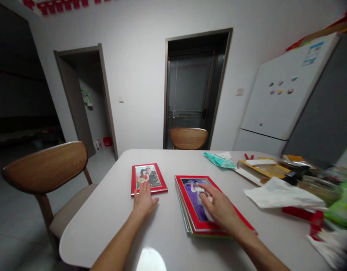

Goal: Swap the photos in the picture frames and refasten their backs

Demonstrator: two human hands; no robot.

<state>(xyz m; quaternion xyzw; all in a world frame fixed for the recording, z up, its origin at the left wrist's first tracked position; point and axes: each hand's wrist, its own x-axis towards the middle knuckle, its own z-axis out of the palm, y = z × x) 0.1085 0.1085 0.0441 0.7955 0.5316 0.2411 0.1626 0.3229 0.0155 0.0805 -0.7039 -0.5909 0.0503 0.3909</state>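
A small red-framed photo [148, 177] lies flat on the white table [111, 210]. My left hand [143, 201] rests flat on the table, its fingertips touching the near edge of that frame, fingers stretched out. To the right lies a stack of larger red-framed pictures [190, 199], with other coloured frames under the top one. My right hand [218, 209] lies flat on the top picture, fingers spread.
At the table's right are a white cloth [277, 194], a teal bag [220, 160], a yellow board [266, 168] and assorted clutter. Wooden chairs stand at the left [49, 165] and far side [188, 138]. A white fridge [283, 98] stands right.
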